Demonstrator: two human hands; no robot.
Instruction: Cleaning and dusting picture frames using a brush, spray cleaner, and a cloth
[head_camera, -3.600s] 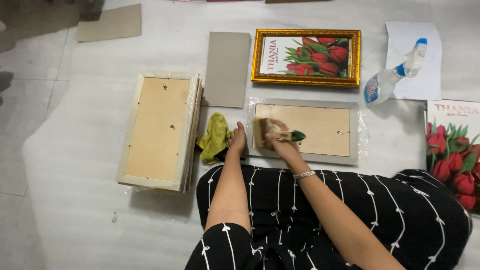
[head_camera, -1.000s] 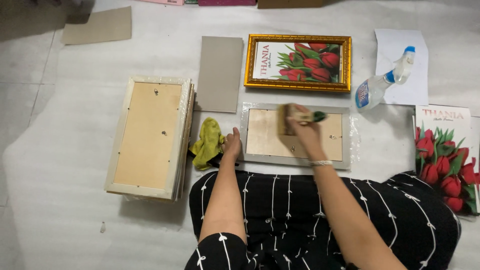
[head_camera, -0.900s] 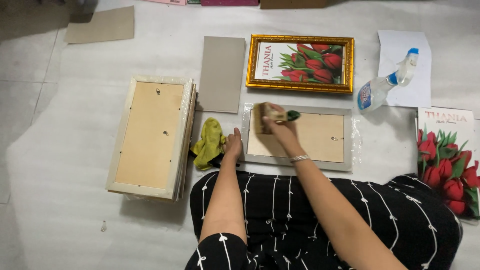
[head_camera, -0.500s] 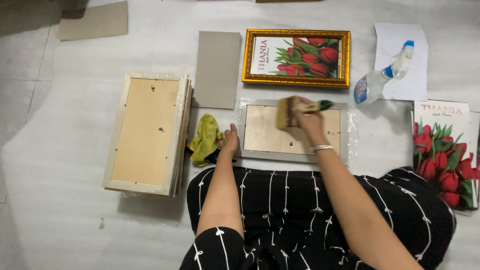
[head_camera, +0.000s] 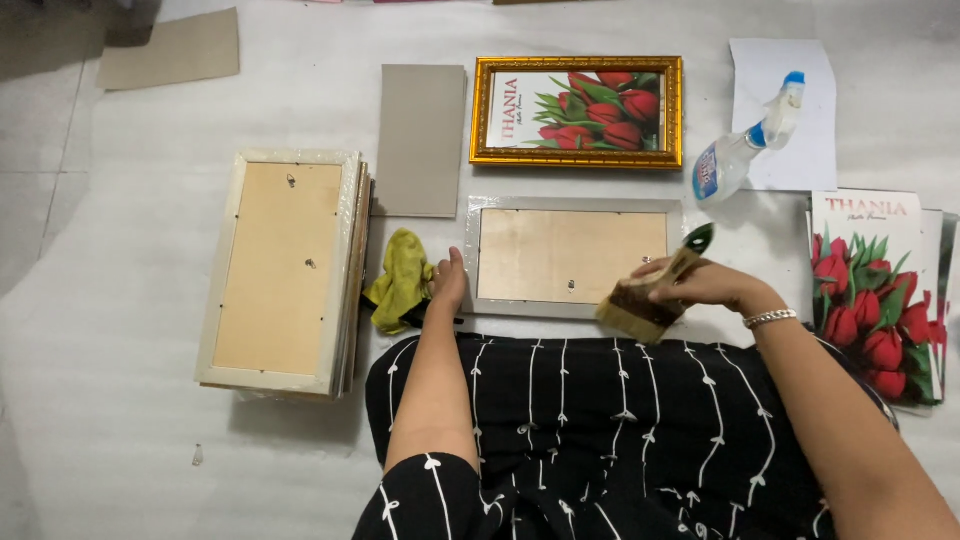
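A silver picture frame (head_camera: 572, 212) lies face down on the floor in front of me, its brown backing board up. My left hand (head_camera: 449, 280) rests flat on the frame's left edge, next to a yellow-green cloth (head_camera: 403, 281). My right hand (head_camera: 700, 283) grips a wide paintbrush (head_camera: 645, 302) with a green-tipped handle, held off the frame's lower right corner with the bristles pointing down-left.
A stack of face-down frames (head_camera: 282, 270) lies at left. A grey board (head_camera: 422, 138) and a gold frame with a red tulip print (head_camera: 578, 111) lie beyond. A spray bottle (head_camera: 745, 153) rests on white paper at right, above tulip prints (head_camera: 878, 290). Cardboard (head_camera: 172, 50) sits at top left.
My right hand has swept the brush back and forth over the backing board and now has drawn it off the frame's lower right corner. The left hand stays at the frame's left edge.
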